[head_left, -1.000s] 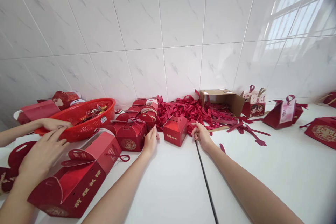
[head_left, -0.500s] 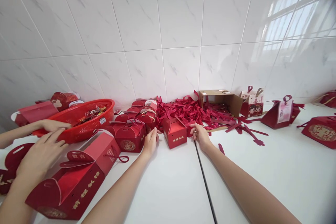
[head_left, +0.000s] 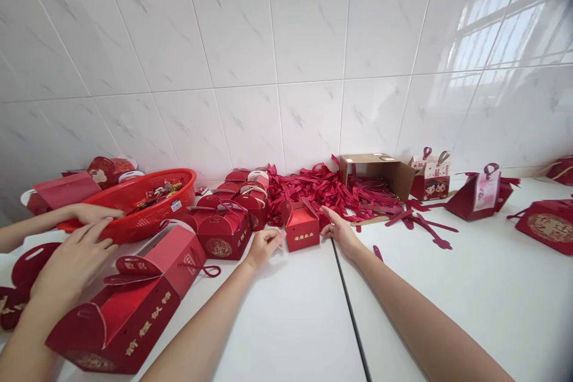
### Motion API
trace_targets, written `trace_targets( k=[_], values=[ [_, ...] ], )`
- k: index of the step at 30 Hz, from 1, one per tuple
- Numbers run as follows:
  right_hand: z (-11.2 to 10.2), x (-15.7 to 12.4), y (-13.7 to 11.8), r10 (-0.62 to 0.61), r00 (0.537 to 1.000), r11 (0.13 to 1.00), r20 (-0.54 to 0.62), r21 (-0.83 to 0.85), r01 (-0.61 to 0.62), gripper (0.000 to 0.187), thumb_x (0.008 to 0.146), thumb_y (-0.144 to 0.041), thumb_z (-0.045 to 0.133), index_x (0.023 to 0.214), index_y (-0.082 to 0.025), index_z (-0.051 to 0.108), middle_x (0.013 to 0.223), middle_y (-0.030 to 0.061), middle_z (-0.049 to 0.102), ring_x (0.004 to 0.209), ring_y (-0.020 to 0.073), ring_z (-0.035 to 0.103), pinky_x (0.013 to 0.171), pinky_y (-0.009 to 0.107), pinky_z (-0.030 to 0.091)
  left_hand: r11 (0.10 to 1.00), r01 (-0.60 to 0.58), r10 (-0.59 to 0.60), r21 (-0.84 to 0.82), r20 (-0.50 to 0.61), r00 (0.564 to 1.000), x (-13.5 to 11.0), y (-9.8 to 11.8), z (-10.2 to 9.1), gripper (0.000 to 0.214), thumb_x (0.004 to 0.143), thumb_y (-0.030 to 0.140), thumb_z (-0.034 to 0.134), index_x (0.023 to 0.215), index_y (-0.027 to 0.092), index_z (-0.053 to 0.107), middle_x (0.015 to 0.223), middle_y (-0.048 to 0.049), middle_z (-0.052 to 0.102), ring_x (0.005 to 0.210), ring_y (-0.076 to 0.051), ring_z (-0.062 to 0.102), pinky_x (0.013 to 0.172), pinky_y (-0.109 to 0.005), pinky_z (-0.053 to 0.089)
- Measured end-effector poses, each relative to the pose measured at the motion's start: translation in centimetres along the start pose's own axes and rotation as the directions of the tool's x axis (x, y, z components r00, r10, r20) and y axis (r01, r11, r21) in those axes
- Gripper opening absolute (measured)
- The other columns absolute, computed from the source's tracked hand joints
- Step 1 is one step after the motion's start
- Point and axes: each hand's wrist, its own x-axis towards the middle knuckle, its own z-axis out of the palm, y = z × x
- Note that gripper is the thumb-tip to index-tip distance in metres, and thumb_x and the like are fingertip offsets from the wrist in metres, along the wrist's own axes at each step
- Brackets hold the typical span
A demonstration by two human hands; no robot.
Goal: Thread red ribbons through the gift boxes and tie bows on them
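Nearest, lower left: long red cardboard box with gold lettering point(head_left: 145, 325), window-like gap in its top, flaps sticking up. White bench point(head_left: 277, 322) under everything. Thin black line point(head_left: 350, 305), cord or seam unclear, runs from the bottom edge up to the right hand.

Left hand point(head_left: 264, 246): thumb and fingers bunched together at the left side of a small red cardboard box with gold characters point(head_left: 303, 237); contact or grip, can't tell. Right hand point(head_left: 339, 233): index finger out, other fingers curled, at the box's right side; can't tell if it pinches anything. Small box sits upright on the bench between both hands, rounded flaps up.

Co-worker at left: one hand point(head_left: 74, 248) by the near side of an orange-red perforated plastic basket point(head_left: 134, 228), other hand point(head_left: 96, 213) at its rim; wrapped sweets inside.

Just left of the left hand, dark red box with twisted cord handle point(head_left: 224, 236), more rounded red boxes behind.

Beyond the small box: heap of crimson ribbon strips point(head_left: 308, 185), spilling up to a brown cardboard carton on its side point(head_left: 400, 176). Gift boxes stand right. White marbled tile wall point(head_left: 308, 42) at back.
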Motion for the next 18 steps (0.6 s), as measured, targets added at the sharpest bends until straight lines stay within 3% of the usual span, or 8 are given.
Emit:
trace_targets(
  k=[2,4,7,11,15,18],
  values=[
    [0.01,-0.04,-0.08,0.005,1.000,1.000,0.029,-0.022,-0.005,0.046,0.081,-0.050,0.053,0.124,-0.033,0.056,0.139,0.0037,0.047,0.056,0.0099,0.058,0.060,0.031,0.050,0.999,-0.025,0.025,0.042,-0.011,1.000,-0.17,-0.12,0.31,0.031,0.062,0.052,0.071,0.068,0.023,0.061,0.066,-0.0003,0.058,0.066,-0.020,0.052,0.067,-0.034,0.042],
    [0.07,-0.11,-0.19,0.017,0.998,0.999,0.065,-0.049,-0.013,0.047,0.082,-0.051,0.053,0.126,-0.034,0.055,0.144,0.0040,0.042,0.054,0.0096,0.057,0.060,0.032,0.050,0.997,-0.036,0.039,0.067,-0.050,0.998,-0.20,-0.27,0.69,0.053,0.052,0.047,0.079,0.097,0.024,0.061,0.089,-0.0029,0.063,0.079,-0.022,0.055,0.074,-0.035,0.043],
    [0.21,-0.23,-0.32,0.025,0.994,0.997,0.109,-0.081,-0.016,0.050,0.082,-0.052,0.053,0.129,-0.034,0.052,0.145,0.0046,0.041,0.052,0.0099,0.057,0.060,0.032,0.049,0.997,-0.048,0.052,0.053,-0.066,0.996,-0.09,-0.38,1.04,0.077,0.057,0.044,0.077,0.125,0.024,0.048,0.120,-0.0100,0.057,0.100,-0.027,0.056,0.083,-0.038,0.043],
    [0.28,-0.31,-0.28,0.023,0.992,0.995,0.125,-0.097,-0.011,0.051,0.083,-0.051,0.053,0.130,-0.032,0.052,0.139,0.0043,0.049,0.053,0.0101,0.058,0.061,0.031,0.049,0.996,-0.090,0.089,-0.013,-0.043,0.995,-0.02,-0.15,0.88,0.058,0.068,0.038,0.072,0.122,0.031,0.053,0.121,-0.0060,0.061,0.105,-0.028,0.056,0.084,-0.037,0.044],
    [0.03,-0.21,-0.03,0.022,0.992,0.997,0.125,-0.083,-0.012,0.046,0.085,-0.049,0.051,0.125,-0.026,0.058,0.111,0.0047,0.067,0.053,0.0118,0.057,0.058,0.029,0.049,0.991,-0.108,0.104,-0.082,-0.042,0.994,-0.13,0.04,0.52,0.046,0.069,0.034,0.070,0.114,0.036,0.061,0.105,-0.0003,0.070,0.095,-0.028,0.061,0.080,-0.037,0.046],
    [-0.28,0.00,0.16,0.018,0.995,0.999,0.099,-0.044,-0.013,0.041,0.086,-0.049,0.047,0.116,-0.025,0.062,0.119,0.0055,0.063,0.049,0.0107,0.054,0.049,0.028,0.046,0.987,-0.093,0.089,-0.131,-0.040,0.995,-0.12,-0.09,0.47,0.041,0.070,0.035,0.068,0.111,0.033,0.064,0.101,-0.0003,0.071,0.091,-0.027,0.062,0.078,-0.038,0.048]
  ],
)
